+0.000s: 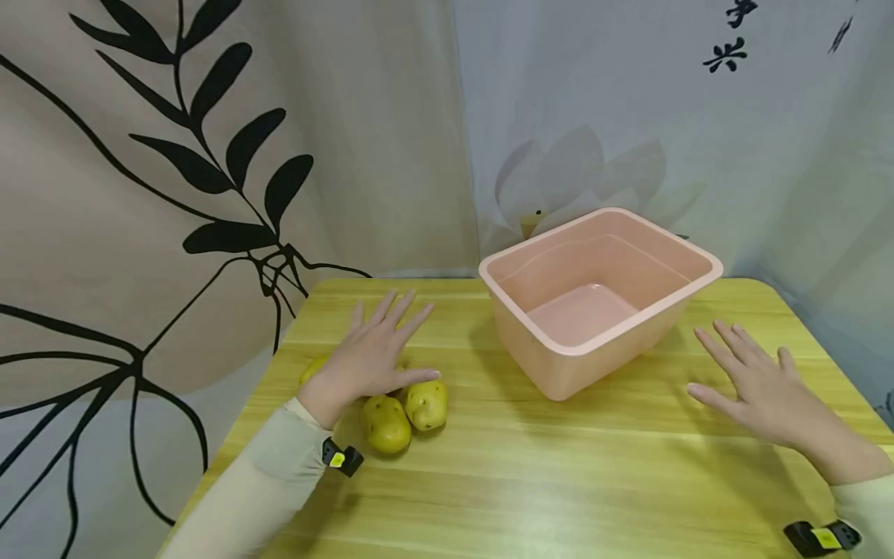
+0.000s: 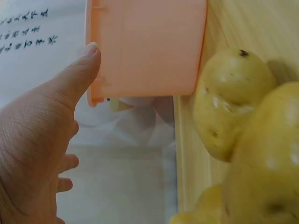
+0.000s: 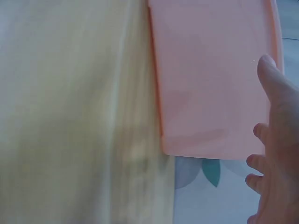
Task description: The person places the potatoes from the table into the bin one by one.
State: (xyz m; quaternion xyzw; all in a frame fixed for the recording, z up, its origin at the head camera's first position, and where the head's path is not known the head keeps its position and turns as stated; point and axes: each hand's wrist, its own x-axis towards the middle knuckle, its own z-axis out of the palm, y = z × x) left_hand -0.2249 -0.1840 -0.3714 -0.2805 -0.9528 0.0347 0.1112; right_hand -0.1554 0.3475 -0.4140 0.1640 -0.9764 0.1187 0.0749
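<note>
My left hand (image 1: 366,359) is held out flat with fingers spread, over a small group of yellow pear-like fruits (image 1: 386,425). Two of these show in front of the thumb, and another peeks out left of the wrist. In the left wrist view, the nearest fruit (image 2: 266,158) lies to the right of the hand, apart from it, and a second fruit (image 2: 233,102) has a dark spot at its end. To the right of a pink plastic tub (image 1: 559,373), my right hand (image 1: 761,392) hovers with spread fingers, holding nothing.
The tub stands towards the back of a light wooden table (image 1: 531,489), its inside bare. Behind the table's far edge hangs a printed curtain (image 1: 391,140). Each wrist wears a small black strap device (image 1: 342,456).
</note>
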